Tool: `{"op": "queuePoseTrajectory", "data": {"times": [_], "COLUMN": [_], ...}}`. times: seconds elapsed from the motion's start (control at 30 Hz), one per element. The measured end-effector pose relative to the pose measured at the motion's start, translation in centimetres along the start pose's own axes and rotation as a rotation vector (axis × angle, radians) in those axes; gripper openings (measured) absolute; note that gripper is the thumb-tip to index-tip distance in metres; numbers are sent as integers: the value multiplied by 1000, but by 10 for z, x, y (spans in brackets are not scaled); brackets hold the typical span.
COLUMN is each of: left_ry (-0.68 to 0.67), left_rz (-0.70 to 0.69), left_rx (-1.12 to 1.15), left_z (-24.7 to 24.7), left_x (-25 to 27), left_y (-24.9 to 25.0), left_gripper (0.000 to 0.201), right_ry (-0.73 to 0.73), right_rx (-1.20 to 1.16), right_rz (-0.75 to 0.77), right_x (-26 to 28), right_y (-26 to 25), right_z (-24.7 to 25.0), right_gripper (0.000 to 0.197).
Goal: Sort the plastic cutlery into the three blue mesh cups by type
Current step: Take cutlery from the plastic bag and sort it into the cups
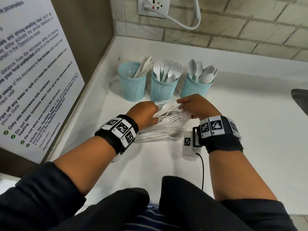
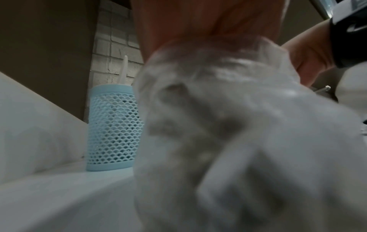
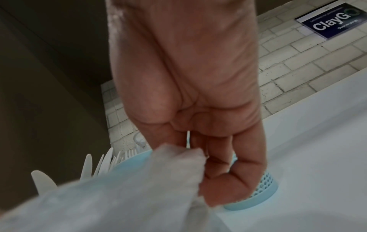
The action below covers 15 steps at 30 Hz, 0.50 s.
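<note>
A clear plastic bag of white cutlery [image 1: 164, 129] lies on the white desk [image 1: 241, 130] between both hands. The left hand [image 1: 143, 112] and right hand [image 1: 195, 105] each pinch its open mouth, fingers curled, where forks and a spoon [image 1: 166, 107] poke out. Just behind stand three blue mesh cups: knives [image 1: 132, 80], forks [image 1: 164, 84], spoons [image 1: 196, 84].

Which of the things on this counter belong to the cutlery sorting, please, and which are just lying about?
Part of the job:
- knife cup
- fork cup
- spoon cup
- clear bag of mixed cutlery, gripped by the left hand and right hand

Just lying about:
- microwave notice
- wall socket and cord
- sink edge
</note>
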<state>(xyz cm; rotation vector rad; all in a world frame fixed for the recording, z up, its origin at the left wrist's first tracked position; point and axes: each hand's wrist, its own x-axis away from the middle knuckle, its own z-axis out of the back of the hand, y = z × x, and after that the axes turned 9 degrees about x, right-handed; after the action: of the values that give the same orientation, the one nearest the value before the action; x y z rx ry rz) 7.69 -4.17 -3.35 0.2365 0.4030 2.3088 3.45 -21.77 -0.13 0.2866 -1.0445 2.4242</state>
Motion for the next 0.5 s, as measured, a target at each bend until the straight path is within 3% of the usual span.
{"op": "queuePoseTrajectory", "data": {"times": [0.2,0.37,0.5], "left_ry": [-78,-74,-14], "left_rz": [35,4,-34], "left_rx": [60,55,179], "left_z": [-2,-3,-1], "left_x": [-2,-3,1], "left_y": [2,0,-4], "left_gripper": [38,34,27], "right_ry": [2,14,30], "right_rx": [-56,-84,-76], "right_rz": [-16,-32,-29], "right_x": [-2,-2,-4], "right_y": [-2,0,5], "right_z": [-3,0,3], "right_gripper": [29,28,24]}}
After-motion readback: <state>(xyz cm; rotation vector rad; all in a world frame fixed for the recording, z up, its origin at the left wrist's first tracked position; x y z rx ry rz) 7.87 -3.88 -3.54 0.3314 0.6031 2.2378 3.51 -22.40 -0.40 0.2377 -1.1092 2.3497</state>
